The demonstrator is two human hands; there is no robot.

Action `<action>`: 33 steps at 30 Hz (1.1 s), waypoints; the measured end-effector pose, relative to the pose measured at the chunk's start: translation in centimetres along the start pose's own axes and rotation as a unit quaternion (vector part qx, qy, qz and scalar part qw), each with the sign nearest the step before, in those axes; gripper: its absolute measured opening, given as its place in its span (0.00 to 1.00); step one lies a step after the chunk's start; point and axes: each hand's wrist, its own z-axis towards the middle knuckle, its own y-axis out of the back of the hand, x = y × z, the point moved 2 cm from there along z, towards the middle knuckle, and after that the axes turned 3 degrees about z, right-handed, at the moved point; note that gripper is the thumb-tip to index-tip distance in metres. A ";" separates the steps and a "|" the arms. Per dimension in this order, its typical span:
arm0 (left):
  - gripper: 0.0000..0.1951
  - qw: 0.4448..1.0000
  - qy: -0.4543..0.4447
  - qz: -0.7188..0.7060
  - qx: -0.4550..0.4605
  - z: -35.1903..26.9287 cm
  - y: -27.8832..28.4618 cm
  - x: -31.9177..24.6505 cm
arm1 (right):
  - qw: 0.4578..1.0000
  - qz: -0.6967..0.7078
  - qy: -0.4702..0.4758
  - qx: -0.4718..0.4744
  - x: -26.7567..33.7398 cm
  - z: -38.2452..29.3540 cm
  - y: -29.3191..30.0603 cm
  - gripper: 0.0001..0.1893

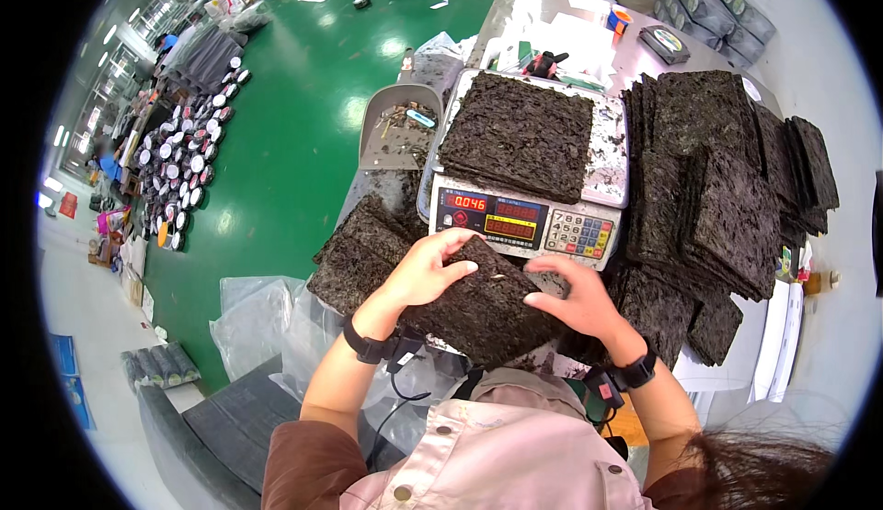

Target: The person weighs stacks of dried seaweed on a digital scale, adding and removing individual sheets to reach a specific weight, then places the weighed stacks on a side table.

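Note:
A squarish stack of dark dried seaweed sheets [497, 310] lies at a slant in front of me, close to my apron. My left hand [428, 268] has its fingers at the stack's upper corner and its thumb over the top face. Beside the right edge is my right hand [576, 296], fingers spread and curved; whether its thumb tip touches the sheets is unclear. Just beyond stands a digital weighing scale [421, 199] with lit red digits and a keypad. On its pan rests another seaweed stack [521, 134].
Tall seaweed piles [703, 124] crowd the table right of the scale. More sheets [359, 255] lie to the left, below a dustpan [400, 148] holding debris. Clear plastic bags [255, 310] hang at left. An orange tape roll [619, 19] and papers [576, 41] sit farther back.

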 end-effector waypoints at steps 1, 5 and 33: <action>0.20 1.000 -0.005 0.002 -0.025 0.2 -0.4 -0.1 | 0.993 0.106 -0.037 0.034 -0.9 0.3 -1.0 0.20; 0.23 0.878 -0.126 0.391 -0.247 0.3 -2.4 -3.4 | 0.950 0.267 -0.158 0.037 -3.7 0.9 -2.3 0.13; 0.08 0.889 -0.251 0.361 -0.129 0.2 -4.5 -2.0 | 0.962 0.240 -0.120 0.054 -2.0 0.7 -2.3 0.18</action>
